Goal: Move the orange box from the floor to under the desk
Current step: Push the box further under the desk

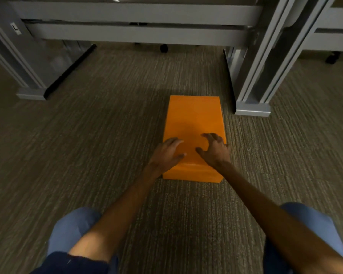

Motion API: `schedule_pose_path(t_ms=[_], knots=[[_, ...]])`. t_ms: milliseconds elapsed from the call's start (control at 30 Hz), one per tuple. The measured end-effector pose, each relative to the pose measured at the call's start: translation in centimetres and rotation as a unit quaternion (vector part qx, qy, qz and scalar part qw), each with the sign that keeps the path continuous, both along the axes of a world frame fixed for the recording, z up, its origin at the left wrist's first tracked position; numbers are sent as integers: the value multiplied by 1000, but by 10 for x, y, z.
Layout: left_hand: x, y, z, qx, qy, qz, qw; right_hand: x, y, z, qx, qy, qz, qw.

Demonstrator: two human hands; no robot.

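1. Two knees in blue cloth sit nearest the lens, both cut off by the lower edge, with dark rolled sleeves partly out of view.
2. Striped carpet floor fills most of the view.
3. Grey desk frame spans the top; its tabletop is cut off above, two legs show, and one caster behind is blurred.
4. One orange box lies flat on the floor between the legs, near the right one.
5. Left hand rests spread on the box's near left corner; right hand arches, fingers spread, on its near right.
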State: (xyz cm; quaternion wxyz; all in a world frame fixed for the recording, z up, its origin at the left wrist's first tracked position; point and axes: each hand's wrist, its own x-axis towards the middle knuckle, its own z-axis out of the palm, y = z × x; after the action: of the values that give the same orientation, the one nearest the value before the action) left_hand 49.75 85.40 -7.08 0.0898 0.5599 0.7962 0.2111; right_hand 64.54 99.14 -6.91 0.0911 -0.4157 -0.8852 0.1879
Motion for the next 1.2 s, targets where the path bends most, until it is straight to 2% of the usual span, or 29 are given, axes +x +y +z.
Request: schedule_pose_path(t_ms=[167, 333, 667, 967, 1200], knots=[[16, -18, -10, -33, 38, -29, 998, 14, -44, -15, 2, -66, 72, 995], [25, -38, -37, -68, 79, -37, 994, 27, -59, -29, 20, -79, 62, 995], [21, -31, -64, 18, 90, -12, 996, 29, -71, -60, 71, 15, 13, 997], [24, -28, -73, 78, 154, -6, 985, 24, -68, -68, 92, 53, -13, 994], [28, -29, -91, 101, 161, 15, 982, 21, -71, -76, 116, 81, -32, 989]])
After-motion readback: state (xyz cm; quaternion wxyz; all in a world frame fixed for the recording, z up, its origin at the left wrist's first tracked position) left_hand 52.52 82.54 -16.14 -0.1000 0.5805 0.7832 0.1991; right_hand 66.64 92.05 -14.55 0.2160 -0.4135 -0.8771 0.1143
